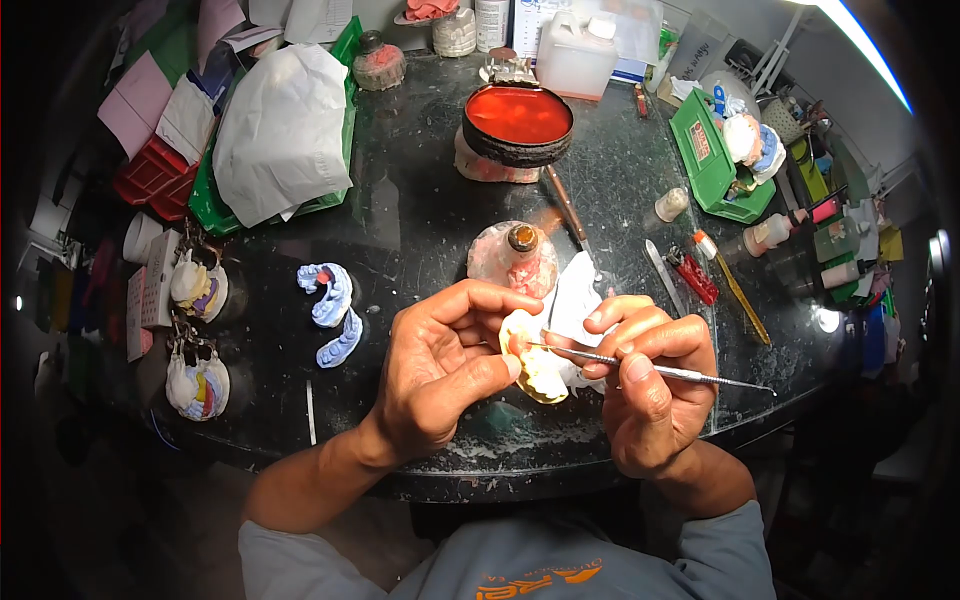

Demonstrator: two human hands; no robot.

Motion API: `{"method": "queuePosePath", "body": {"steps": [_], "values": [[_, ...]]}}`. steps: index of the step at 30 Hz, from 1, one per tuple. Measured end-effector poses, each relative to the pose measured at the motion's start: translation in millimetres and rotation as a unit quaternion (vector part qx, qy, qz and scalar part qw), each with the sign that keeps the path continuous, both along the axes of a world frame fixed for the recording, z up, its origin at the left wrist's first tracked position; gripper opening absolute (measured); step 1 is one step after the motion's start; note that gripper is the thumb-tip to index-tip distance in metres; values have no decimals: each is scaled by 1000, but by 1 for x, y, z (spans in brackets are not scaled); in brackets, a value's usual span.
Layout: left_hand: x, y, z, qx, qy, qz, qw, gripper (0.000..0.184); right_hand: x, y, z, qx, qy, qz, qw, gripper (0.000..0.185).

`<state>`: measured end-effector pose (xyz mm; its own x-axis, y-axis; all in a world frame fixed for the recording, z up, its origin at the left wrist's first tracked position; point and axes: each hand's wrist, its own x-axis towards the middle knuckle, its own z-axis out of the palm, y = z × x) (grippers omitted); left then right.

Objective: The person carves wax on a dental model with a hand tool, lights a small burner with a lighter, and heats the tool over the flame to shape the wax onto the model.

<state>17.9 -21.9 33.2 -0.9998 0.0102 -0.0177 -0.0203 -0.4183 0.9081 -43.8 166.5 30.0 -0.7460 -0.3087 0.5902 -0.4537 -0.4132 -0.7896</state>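
Observation:
In my left hand (445, 365) I hold a pale yellow dental cast (540, 375), thumb on its near side and fingers around its back. My right hand (655, 380) grips a thin metal dental carver (680, 373) like a pen. The carver's left tip reaches the cast's surface; its hooked other end sticks out to the right. Behind my hands lies a crumpled white cloth (573, 300). Just beyond the left fingers stands a small burner (522, 240) with a brass top on a pinkish, wax-covered base.
A pan of red liquid wax (518, 115) stands at the back middle. Blue dental models (335, 300) and mounted casts (198, 380) are on the left. Knives, a red folding tool (693, 277) and a yellow-handled brush (740, 295) lie right. Green bins (700, 150) hold more models.

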Motion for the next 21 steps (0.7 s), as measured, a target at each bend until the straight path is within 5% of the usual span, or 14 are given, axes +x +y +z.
{"method": "queuePosePath", "body": {"steps": [21], "values": [[-3, -4, 2, 65, -48, -38, 996, 50, 6, -1, 5, -8, -65, -28, 997, 6]]}}
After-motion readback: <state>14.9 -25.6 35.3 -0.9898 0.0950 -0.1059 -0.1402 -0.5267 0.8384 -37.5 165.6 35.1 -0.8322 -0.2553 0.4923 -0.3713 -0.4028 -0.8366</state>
